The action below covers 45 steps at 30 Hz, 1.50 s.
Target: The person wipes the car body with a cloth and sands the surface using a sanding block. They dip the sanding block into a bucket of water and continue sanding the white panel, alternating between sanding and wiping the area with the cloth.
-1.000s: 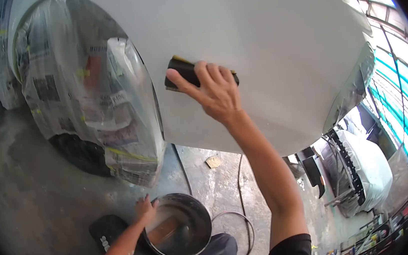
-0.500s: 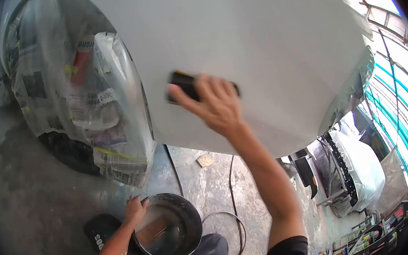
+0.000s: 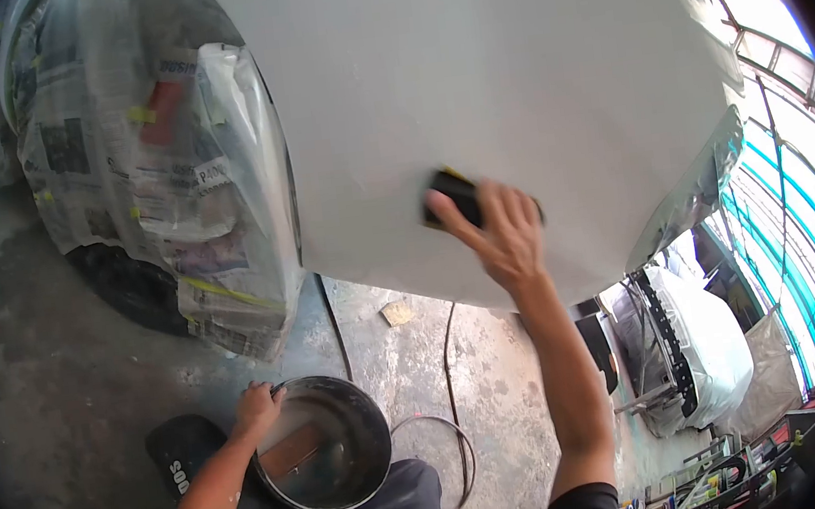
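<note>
While the right hand [image 3: 506, 233] presses a black sanding block [image 3: 453, 197] flat against the primed car panel [image 3: 507, 72] near its lower edge, the left hand [image 3: 256, 410] grips the bucket [image 3: 373, 439] rim. Uneven pressure could gouge the primer; the block may slip.

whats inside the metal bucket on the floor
The bucket holds murky water with a brownish flat piece lying in it. The left hand rests on its rim. The water hides the bottom.
</note>
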Each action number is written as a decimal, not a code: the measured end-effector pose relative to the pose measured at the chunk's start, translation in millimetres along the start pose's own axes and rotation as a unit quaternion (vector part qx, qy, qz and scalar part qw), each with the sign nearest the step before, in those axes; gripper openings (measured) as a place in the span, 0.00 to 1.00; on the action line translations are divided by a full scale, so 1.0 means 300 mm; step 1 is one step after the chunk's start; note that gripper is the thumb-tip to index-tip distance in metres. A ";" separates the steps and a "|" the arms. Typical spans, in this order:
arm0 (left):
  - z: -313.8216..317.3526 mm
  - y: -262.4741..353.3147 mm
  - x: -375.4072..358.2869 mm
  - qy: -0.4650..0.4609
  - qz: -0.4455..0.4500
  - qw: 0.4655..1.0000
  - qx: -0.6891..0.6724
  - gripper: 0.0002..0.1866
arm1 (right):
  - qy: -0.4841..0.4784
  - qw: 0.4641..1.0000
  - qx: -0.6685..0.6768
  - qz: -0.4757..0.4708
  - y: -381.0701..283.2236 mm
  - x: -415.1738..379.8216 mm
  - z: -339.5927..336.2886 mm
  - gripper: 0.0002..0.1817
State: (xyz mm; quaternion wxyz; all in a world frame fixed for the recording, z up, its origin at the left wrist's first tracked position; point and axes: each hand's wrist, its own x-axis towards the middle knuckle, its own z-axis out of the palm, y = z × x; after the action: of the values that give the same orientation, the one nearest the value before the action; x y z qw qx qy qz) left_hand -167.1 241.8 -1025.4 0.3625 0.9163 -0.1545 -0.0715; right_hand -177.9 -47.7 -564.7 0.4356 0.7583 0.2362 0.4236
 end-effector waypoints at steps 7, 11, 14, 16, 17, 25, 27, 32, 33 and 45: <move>-0.028 0.018 0.015 -0.014 -0.011 1.000 -0.019 0.21 | 0.050 0.998 0.041 -0.011 -0.047 0.201 0.018 0.43; 0.012 0.002 0.010 -0.017 -0.012 1.000 -0.023 0.21 | 0.100 0.994 0.046 0.025 -0.100 0.480 0.016 0.40; -0.026 0.021 0.003 -0.028 -0.027 0.999 -0.028 0.22 | 0.075 0.996 0.039 0.008 -0.075 0.327 0.016 0.36; -0.022 0.016 0.008 -0.029 -0.029 0.998 -0.041 0.22 | 0.099 0.995 0.014 -0.017 -0.066 0.227 0.049 0.35; -0.014 0.013 0.019 -0.028 -0.027 0.998 -0.046 0.22 | 0.111 0.993 0.001 -0.029 -0.059 0.218 0.058 0.35; -0.025 0.010 0.017 -0.021 -0.029 0.999 -0.039 0.22 | 0.221 0.955 0.054 0.191 0.087 1.017 -0.034 0.32; -0.012 0.002 0.002 -0.019 -0.015 0.999 -0.045 0.22 | 0.232 0.953 0.024 0.196 0.038 0.923 0.002 0.33; 0.008 -0.018 0.016 -0.017 -0.001 0.999 -0.039 0.22 | 0.184 0.971 -0.008 0.152 -0.155 0.448 0.080 0.35; 0.016 -0.020 0.009 -0.017 0.000 0.999 -0.042 0.22 | 0.174 0.971 -0.009 0.164 -0.138 0.459 0.071 0.35; 0.048 -0.045 0.023 0.006 0.030 0.999 -0.042 0.24 | 0.167 0.954 -0.001 0.251 -0.104 0.392 0.077 0.42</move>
State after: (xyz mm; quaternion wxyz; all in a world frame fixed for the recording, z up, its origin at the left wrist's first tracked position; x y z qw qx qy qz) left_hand -161.1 239.6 -1045.4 0.4037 0.8957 -0.1760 -0.0614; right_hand -95.5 43.0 -546.2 0.2709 0.7112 0.1073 0.6398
